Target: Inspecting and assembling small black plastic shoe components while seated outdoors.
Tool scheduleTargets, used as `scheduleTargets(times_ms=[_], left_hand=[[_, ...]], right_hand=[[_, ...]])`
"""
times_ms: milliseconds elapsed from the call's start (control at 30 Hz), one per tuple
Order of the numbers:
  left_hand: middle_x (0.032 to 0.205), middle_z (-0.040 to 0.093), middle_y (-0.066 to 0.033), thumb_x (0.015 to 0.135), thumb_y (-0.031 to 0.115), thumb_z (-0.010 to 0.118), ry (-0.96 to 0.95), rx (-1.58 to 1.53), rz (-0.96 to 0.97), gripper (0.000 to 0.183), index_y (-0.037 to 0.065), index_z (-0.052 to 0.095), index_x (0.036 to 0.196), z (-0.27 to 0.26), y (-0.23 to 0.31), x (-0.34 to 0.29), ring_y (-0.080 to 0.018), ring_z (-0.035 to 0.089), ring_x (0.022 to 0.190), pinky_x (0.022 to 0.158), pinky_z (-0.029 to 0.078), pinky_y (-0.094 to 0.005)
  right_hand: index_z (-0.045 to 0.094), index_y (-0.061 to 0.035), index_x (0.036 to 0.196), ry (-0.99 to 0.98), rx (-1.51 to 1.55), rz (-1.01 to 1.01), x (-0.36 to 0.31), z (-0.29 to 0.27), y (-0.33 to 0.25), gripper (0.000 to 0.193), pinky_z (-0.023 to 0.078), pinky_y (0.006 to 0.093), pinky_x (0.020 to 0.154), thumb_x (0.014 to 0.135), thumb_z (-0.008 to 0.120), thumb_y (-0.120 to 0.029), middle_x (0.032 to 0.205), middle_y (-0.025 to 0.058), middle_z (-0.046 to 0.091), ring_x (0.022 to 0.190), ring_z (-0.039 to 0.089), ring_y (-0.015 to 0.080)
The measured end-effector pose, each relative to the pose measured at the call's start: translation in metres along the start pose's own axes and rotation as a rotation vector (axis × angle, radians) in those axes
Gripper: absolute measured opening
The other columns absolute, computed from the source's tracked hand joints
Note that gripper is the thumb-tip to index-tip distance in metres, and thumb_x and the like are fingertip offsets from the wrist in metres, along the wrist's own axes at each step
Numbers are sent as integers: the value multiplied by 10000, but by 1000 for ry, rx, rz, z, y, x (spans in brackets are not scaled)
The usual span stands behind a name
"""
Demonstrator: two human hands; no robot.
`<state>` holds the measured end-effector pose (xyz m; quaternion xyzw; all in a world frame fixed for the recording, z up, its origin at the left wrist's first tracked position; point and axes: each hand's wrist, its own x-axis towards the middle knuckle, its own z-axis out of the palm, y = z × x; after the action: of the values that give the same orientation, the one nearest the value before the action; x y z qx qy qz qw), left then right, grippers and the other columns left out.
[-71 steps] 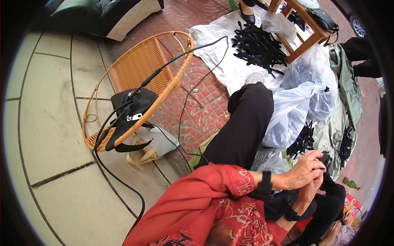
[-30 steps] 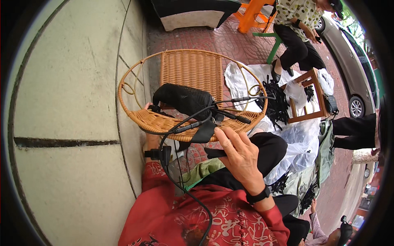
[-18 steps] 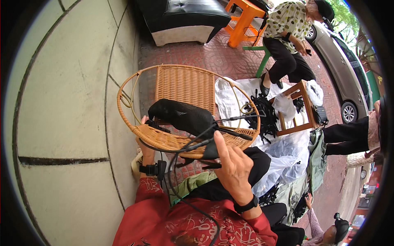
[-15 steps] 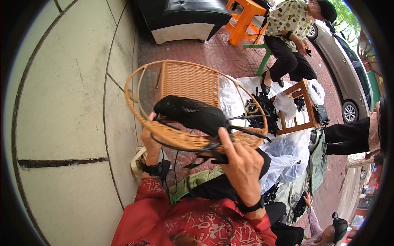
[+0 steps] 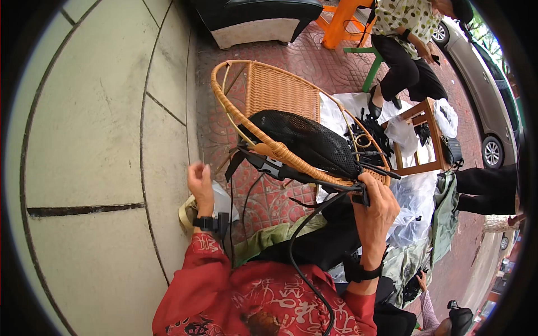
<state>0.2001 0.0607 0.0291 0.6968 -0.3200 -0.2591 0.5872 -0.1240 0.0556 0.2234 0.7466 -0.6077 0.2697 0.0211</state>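
Black mesh gear [image 5: 305, 140] rests on wicker chair [image 5: 269, 106], just above right hand [image 5: 376, 208] | right grip clamped on its black cable [image 5: 314, 215] | left hand [image 5: 200, 182] now off the chair, fingers apart, empty | one-handed hold.

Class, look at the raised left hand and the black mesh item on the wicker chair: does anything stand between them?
Yes. The chair's curved rattan rim and black straps lie between the open left hand and the black mesh item.
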Motion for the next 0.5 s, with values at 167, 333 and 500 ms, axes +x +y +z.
scheduleTargets(times_ms=[167,333,500], left_hand=[[771,547,-33,815,235,529,-305,-5,-501,318,3,505,1032,-5,-43,-50,-90,514,659,595,424,-224],[682,531,-39,835,205,504,-309,-646,-921,311,-1,493,1068,-6,-36,-64,-103,477,499,473,404,-244],[641,520,-40,834,127,489,-574,-397,-735,183,0,508,965,-21,-49,-49,-95,423,433,357,317,-230]], right_hand=[[542,-103,891,10,2,32,0,-2,12,336,415,328,587,574,619,-22,714,52,547,675,537,240],[543,-93,882,36,34,54,1,-3,21,345,416,334,628,557,640,-27,755,63,563,718,541,260],[541,-86,877,22,42,123,1,-2,23,332,410,330,619,567,649,-38,761,66,562,709,535,258]])
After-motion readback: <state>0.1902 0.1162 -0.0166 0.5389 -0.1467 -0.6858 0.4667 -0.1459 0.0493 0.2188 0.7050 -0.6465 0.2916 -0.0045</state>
